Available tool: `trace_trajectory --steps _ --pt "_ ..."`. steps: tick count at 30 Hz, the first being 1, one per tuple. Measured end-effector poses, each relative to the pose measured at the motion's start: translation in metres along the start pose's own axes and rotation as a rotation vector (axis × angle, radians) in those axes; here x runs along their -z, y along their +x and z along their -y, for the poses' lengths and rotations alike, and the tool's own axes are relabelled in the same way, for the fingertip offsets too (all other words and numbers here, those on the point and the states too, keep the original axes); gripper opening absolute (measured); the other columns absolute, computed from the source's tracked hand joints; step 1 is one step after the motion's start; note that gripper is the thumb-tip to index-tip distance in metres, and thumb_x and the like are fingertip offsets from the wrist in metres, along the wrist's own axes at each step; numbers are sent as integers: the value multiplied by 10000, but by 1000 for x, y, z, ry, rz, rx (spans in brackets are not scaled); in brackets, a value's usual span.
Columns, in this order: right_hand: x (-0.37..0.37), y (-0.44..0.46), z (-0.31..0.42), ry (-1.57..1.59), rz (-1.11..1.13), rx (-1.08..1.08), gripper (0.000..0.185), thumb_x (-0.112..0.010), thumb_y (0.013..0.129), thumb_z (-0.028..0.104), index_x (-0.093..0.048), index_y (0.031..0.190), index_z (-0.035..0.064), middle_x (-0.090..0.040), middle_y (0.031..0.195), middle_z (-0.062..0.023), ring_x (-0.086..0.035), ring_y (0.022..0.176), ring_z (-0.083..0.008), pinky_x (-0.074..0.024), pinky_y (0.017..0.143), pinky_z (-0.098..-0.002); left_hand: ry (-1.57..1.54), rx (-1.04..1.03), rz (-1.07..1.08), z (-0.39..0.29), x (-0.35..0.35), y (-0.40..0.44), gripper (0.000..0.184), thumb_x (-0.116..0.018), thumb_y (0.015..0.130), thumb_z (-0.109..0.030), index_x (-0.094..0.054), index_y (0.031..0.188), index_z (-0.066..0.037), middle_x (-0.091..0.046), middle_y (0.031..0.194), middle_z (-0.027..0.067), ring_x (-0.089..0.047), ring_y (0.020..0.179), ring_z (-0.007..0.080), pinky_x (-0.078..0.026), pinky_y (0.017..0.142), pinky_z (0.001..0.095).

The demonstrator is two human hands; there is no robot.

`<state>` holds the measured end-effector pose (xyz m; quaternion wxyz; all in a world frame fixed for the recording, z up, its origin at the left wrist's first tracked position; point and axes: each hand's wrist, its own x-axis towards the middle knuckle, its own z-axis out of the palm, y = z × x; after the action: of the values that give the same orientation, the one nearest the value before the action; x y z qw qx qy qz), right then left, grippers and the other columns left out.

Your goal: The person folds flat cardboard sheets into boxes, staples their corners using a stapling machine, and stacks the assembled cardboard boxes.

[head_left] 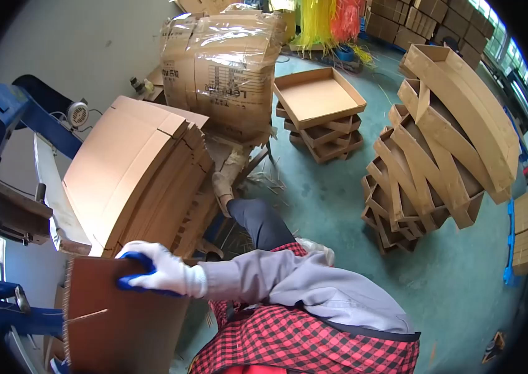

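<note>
My right hand (161, 269), in a white knit glove with blue coated fingers, reaches across to the left. It is closed on the upper edge of a brown cardboard sheet (124, 327) that shows a ragged corrugated left edge. A sliver of blue and white (59, 366) at the lower left, beside the sheet, may be my left glove; its fingers are hidden. Just beyond the right hand lies a thick stack of flat creased cardboard blanks (127, 149).
A blue machine (52, 128) with a pale metal arm (55, 187) stands left. Ahead is a plastic-wrapped cardboard bundle (226, 68). Shallow cardboard trays form a low stack (320, 100) and a tall leaning stack (438, 143) at right. Scraps litter the floor near my leg (261, 221).
</note>
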<state>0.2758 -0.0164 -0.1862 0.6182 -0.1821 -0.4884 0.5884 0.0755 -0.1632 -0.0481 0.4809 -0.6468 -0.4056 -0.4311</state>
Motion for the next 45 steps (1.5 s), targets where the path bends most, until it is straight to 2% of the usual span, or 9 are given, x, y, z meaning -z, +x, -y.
trace_trajectory --steps 6,9,25,34,41,42,43,44,45 --pt "84 -6 -12 -35 -77 40 234 -657 835 91 -615 1049 8 -619 979 -64 -563 846 -157 -455 832 -263 -280 637 124 -54 -59 -72 334 -741 758 -108 -695 1066 14 -709 916 146 -634 672 261 -534 650 337" --pt "128 -13 -57 -312 -172 64 223 -625 862 89 -611 1066 1 -620 1030 -66 -569 893 -166 -452 857 -269 -236 158 547 -60 -76 -40 364 -763 774 -133 -684 1097 14 -710 941 145 -655 712 269 -541 659 330" --pt "81 -18 -21 -288 -521 -191 273 -679 831 235 -653 938 -15 -657 838 -95 -605 720 -207 -504 680 -293 -512 167 568 -28 -86 -87 323 -733 831 -144 -675 1126 -26 -719 950 106 -683 747 241 -544 690 293" --pt "78 13 -25 -609 93 -496 445 -743 771 333 -644 1006 -32 -637 936 -101 -574 745 -173 -489 664 -290 -515 111 822 4 -81 -68 329 -687 825 -167 -648 1121 -29 -683 979 120 -639 806 285 -507 768 344" --pt "64 22 -27 -242 473 -295 390 -637 887 322 -626 652 10 -468 544 44 -365 488 -68 -325 446 -240 -470 370 1052 -3 -82 -52 249 -705 701 -153 -651 914 -36 -646 817 144 -573 732 349 -463 756 422" --pt "71 22 -60 -126 487 -354 376 -582 932 326 -628 712 25 -454 576 66 -339 502 -52 -287 446 -237 -498 468 1168 2 -89 -53 192 -690 724 -139 -652 870 -20 -636 762 126 -556 657 313 -465 701 385" --pt "19 28 -28 -840 128 -848 372 -511 974 355 -621 794 48 -475 647 57 -357 550 -45 -274 458 -230 -612 590 1297 3 -100 -49 149 -681 767 -156 -653 808 -16 -596 668 95 -514 575 251 -449 609 334" --pt "59 10 -36 58 211 -695 367 -441 1006 346 -600 841 60 -512 721 30 -404 628 -57 -340 530 -227 -661 605 1337 6 -106 -49 183 -674 806 -200 -651 768 -22 -552 601 59 -450 513 204 -412 541 298" --pt "58 9 -56 -1 217 -529 400 -416 1017 356 -609 840 53 -528 734 17 -422 657 -67 -365 587 -225 -662 583 1299 8 -108 -56 194 -670 819 -216 -659 782 -26 -549 593 48 -446 506 198 -405 528 296"
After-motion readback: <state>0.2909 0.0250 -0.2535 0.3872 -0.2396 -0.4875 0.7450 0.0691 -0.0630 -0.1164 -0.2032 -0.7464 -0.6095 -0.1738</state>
